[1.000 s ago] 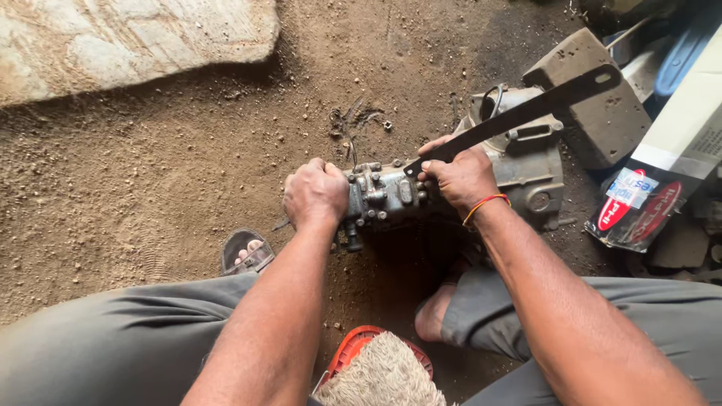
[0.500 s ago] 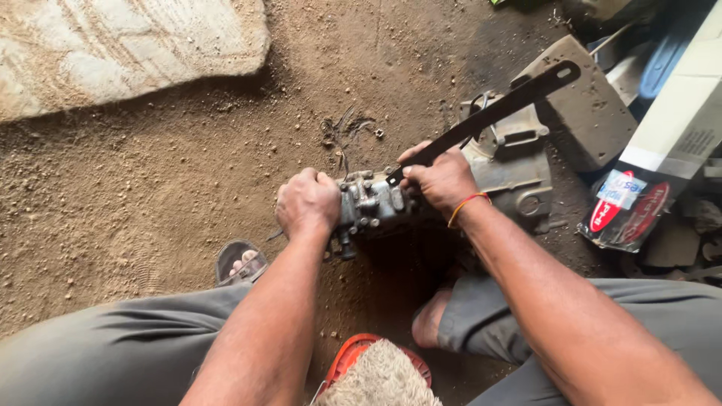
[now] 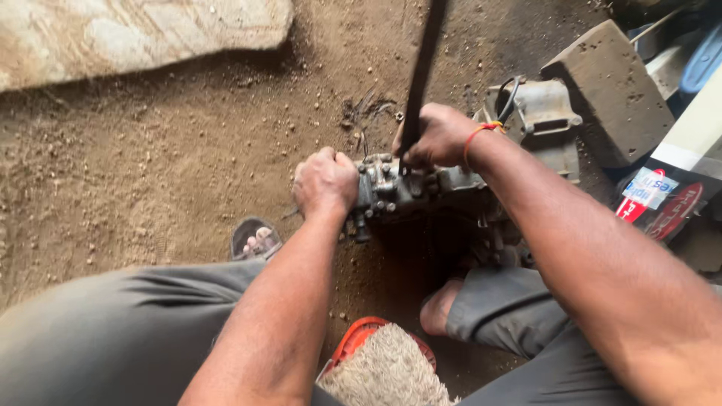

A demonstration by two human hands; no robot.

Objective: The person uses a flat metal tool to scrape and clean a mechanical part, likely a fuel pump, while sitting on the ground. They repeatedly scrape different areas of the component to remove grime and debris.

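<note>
A greasy grey metal engine part (image 3: pixel 410 192) with bolts and fittings sits on the dirt floor between my feet. My left hand (image 3: pixel 325 183) clamps over its left end and holds it down. My right hand (image 3: pixel 436 135), with an orange thread at the wrist, is closed around the lower end of a long dark flat metal bar (image 3: pixel 423 71). The bar stands almost upright, its tip set on top of the part, its upper end running out of view.
A second grey metal casing (image 3: pixel 538 113) lies just right of the part. A concrete block (image 3: pixel 609 90) and a red-and-white package (image 3: pixel 662 199) sit at the right. A pale stone slab (image 3: pixel 128 34) lies top left. An orange stool with a woolly pad (image 3: pixel 383 368) is under me.
My right hand has swung the bar from leaning far right to nearly upright. The view has shifted closer. My left hand stays pressed on the part.
</note>
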